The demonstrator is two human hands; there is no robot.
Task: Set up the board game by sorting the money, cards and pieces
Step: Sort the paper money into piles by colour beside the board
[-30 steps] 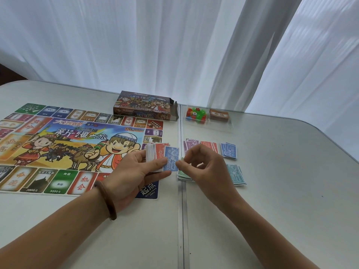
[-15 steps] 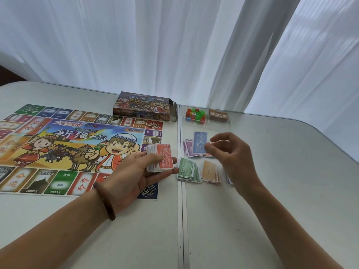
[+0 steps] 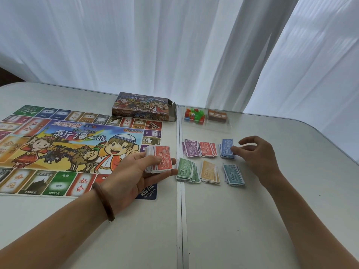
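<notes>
White table point(image 3: 252, 220) carried the game board point(image 3: 68, 148) at left. The left hand point(image 3: 132, 175) gripped a stack of notes point(image 3: 159, 159), red uppermost, by the board's right edge. The right hand point(image 3: 258, 154), fingers loosely spread, touched the blue pile point(image 3: 226, 149) among six sorted piles point(image 3: 208, 171).

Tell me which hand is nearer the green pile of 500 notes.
Left. The left hand, holding the unsorted notes, lies just left of the green pile; the right hand is farther right, by the blue pile.
</notes>
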